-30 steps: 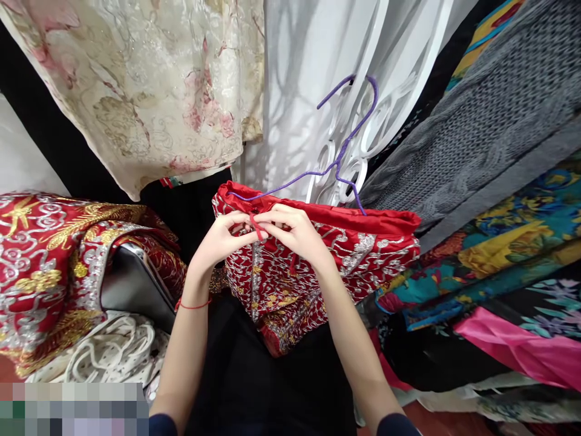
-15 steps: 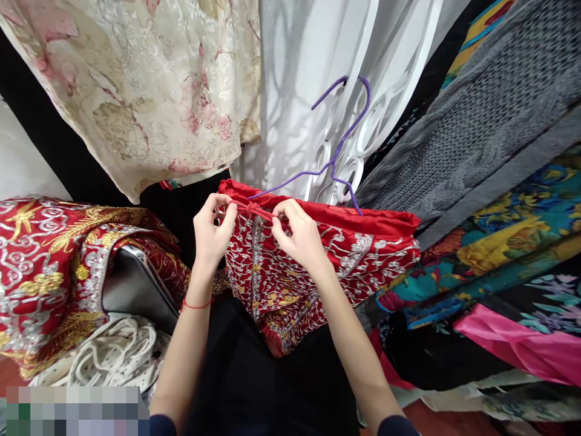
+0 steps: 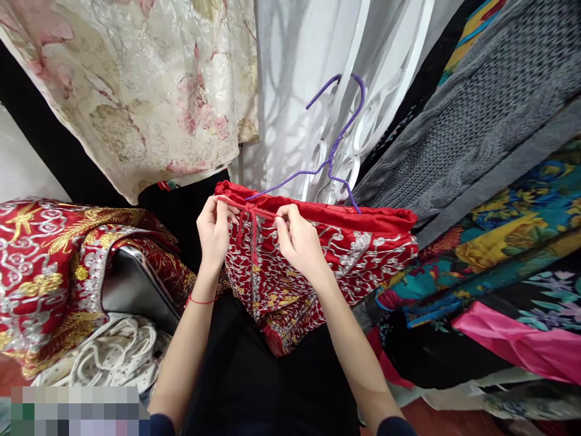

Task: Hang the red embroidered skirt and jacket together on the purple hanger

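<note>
A red skirt-like garment (image 3: 299,266) with silver and gold embroidery hangs in front of me, its plain red waistband (image 3: 363,219) at the top. My left hand (image 3: 214,227) pinches one end of a red drawstring (image 3: 267,214) near the waistband's left end. Further right, my right hand (image 3: 297,233) pinches the other side of the same string. Between the two hands the string is stretched, with a knot or bow at its middle and a loop hanging down. A purple hanger (image 3: 333,158) rises out of the waistband, its lower part hidden inside the garment.
White scrollwork metal (image 3: 370,121) stands behind the hanger. A cream floral cloth (image 3: 149,91) hangs at upper left. Another red embroidered cloth (image 3: 40,272) lies over a chair back (image 3: 136,284), above a white dotted cloth (image 3: 113,351). A grey knit (image 3: 494,115) and several colourful garments hang at right.
My left hand has shifted slightly right and turned, its fingers now gathered round the string. A loop of string now hangs below the knot. My right hand has moved slightly right.
</note>
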Demonstrator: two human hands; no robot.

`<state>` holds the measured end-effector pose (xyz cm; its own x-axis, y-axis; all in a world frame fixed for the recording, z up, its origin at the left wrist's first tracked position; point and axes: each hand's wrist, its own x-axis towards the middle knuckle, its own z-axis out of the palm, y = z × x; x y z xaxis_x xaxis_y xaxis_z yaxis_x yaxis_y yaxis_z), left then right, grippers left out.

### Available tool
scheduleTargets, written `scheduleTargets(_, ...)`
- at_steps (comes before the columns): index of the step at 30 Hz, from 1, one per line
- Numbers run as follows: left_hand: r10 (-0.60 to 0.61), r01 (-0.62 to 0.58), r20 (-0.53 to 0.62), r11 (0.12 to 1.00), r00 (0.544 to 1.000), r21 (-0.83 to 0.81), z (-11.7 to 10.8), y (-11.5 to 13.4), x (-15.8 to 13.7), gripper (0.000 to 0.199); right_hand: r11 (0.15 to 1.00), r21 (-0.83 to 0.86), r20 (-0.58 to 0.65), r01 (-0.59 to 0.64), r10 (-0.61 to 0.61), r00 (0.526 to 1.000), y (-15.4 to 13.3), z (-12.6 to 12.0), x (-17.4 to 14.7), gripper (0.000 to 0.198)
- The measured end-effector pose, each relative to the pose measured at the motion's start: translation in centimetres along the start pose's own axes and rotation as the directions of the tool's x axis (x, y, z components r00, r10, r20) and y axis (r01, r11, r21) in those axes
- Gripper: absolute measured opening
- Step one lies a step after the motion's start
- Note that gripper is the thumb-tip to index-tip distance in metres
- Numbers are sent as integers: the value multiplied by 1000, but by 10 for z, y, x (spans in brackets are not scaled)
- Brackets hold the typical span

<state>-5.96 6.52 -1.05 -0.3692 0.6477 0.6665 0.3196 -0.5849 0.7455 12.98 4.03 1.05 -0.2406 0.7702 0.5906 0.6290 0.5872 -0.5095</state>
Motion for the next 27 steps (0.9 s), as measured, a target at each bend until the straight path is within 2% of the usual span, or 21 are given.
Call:
scheduleTargets(1,21,-21,7,999,1000,24,-1,-2,0,28,1000,6,-1,-3,3,1000,1,0,0,16)
scheduleTargets(3,121,-117,-9,978,993,174,-7,-6,3,24,1000,-3,-7,-4,4,1000,4,0,0,16)
scheduleTargets(6,278,-254,13,856,960,450,-21,-14,9,23,1000,-13,16,10,-10,1000,8,0,-1,17)
scheduleTargets(8,321,-283,35,773,946,567,-28,-18,14,27,999,-32,32,26,-25,999,10,1,-3,17)
scheduleTargets(11,344,-282,40,692,938,665,-35,-23,20,31,989,-130,-22,67,-71,997,12,-2,-6,18)
scheduleTargets(14,344,-289,73,633,936,718,-37,-25,22,32,938,-310,-89,157,-193,977,15,-7,-9,24)
scheduleTargets(16,322,-291,112,586,940,757,-37,-23,20,31,884,-425,-81,197,-254,964,16,-9,-11,28)
scheduleTargets(18,275,-297,167,546,947,783,-37,-18,15,29,843,-500,-54,195,-255,965,18,-10,-15,29)
scheduleTargets(21,205,-320,246,572,947,755,-38,-8,7,23,845,-480,17,236,-259,966,18,-16,-23,26)
scheduleTargets(24,215,-309,223,688,951,656,-40,3,8,13,865,-338,72,371,-369,927,16,-32,-31,19)
scheduleTargets(26,250,-315,191,769,949,557,-39,8,14,27,866,-302,21,398,-412,911,18,-50,-36,16)
scheduleTargets(27,268,-332,196,794,943,509,-37,9,18,35,869,-325,-35,373,-405,914,20,-59,-38,15)
